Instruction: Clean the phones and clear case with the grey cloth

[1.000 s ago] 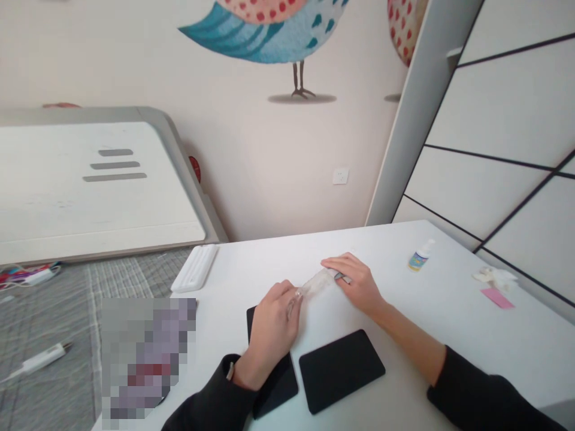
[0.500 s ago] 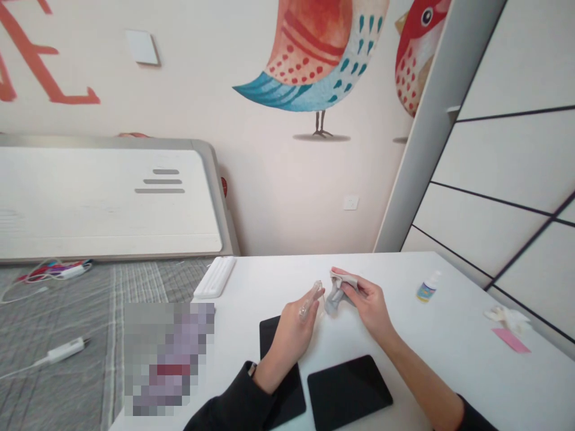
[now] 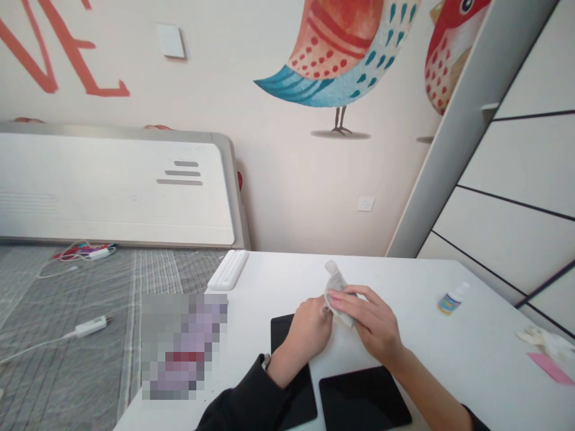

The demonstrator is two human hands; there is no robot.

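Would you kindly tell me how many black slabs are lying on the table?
2: one black slab is partly hidden by the left hand; the other black slab lies further right.

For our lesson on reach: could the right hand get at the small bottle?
Probably yes: nothing visible blocks the right hand from the bottle, though that hand holds a pale cloth.

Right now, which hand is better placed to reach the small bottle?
Probably the right hand: it is nearer the small bottle, though it holds a pale cloth. The left hand is farther off.
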